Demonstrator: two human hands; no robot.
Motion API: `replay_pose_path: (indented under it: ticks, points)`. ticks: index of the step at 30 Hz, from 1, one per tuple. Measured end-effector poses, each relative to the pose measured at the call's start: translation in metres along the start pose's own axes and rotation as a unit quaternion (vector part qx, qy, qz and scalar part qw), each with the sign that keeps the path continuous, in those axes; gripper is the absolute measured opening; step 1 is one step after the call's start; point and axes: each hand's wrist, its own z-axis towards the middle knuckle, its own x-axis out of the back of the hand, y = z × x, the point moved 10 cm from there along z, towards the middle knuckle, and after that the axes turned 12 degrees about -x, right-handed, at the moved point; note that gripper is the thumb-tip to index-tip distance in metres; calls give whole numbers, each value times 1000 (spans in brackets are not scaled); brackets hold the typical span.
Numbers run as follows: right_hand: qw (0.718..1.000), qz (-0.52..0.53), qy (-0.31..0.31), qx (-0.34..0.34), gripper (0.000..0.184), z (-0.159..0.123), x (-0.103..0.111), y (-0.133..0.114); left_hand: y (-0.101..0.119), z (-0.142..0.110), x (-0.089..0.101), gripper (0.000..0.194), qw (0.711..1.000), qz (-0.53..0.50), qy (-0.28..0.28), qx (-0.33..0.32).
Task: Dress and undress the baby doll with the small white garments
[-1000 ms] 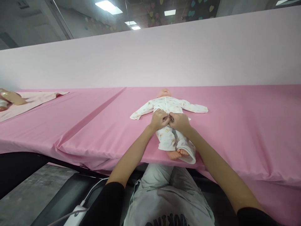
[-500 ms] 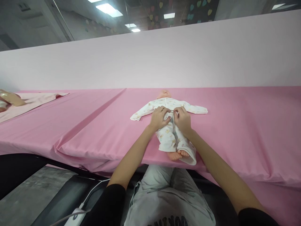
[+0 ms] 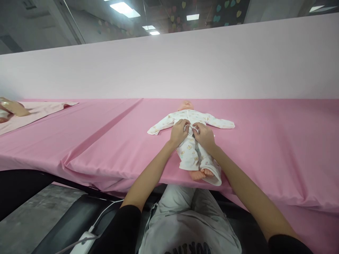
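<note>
A baby doll (image 3: pixel 187 105) lies on its back with its head away from me. It wears a white printed romper (image 3: pixel 189 150), sleeves spread out to both sides and bare feet (image 3: pixel 197 175) showing at the leg ends. At the doll's waist, my left hand (image 3: pixel 180 132) is closed, thumb and fingers pinching a thin white tie string (image 3: pixel 188 125). My right hand (image 3: pixel 204 135) pinches at the string's other side, just right of it. Parts of the string are hidden by the fingers.
Pink cloth (image 3: pixel 106 141) covers the table, with the near edge close to my lap. At far left, another doll (image 3: pixel 14 107) lies partly in view on a pale mat (image 3: pixel 39 110). A white wall (image 3: pixel 169 67) stands behind. Below left is a power strip (image 3: pixel 83 243).
My fingers have shifted slightly at the waist; the right hand's fingers have curled inward. A loop of the white string now shows between the hands. The doll stays in place.
</note>
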Motion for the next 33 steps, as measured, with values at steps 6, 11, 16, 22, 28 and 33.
replay_pose_path:
  ticks: [6, 11, 16, 22, 28, 33]
  points:
    - [999, -29, 21, -9, 21, 1, 1, 5, 9, -2, 5, 11, 998, -10, 45, -48]
    - [998, -13, 51, 22, 26, -1, 5, 2, 29, -6, 11, 14, 984, 14, 94, -148]
    - [993, 33, 97, 63, 21, -7, 17, -7, 42, -9, 12, 18, 973, 29, 105, -204]
    - [991, 43, 80, 99, 11, -9, 14, -15, 48, -10, 11, 25, 971, 15, 82, -225]
    - [986, 52, 47, 152, 8, -15, 9, -26, 59, -17, 18, 19, 950, 58, 131, -276]
    - [984, 50, 44, 167, 11, -17, 10, -31, 64, -20, 22, 17, 944, 70, 143, -290]
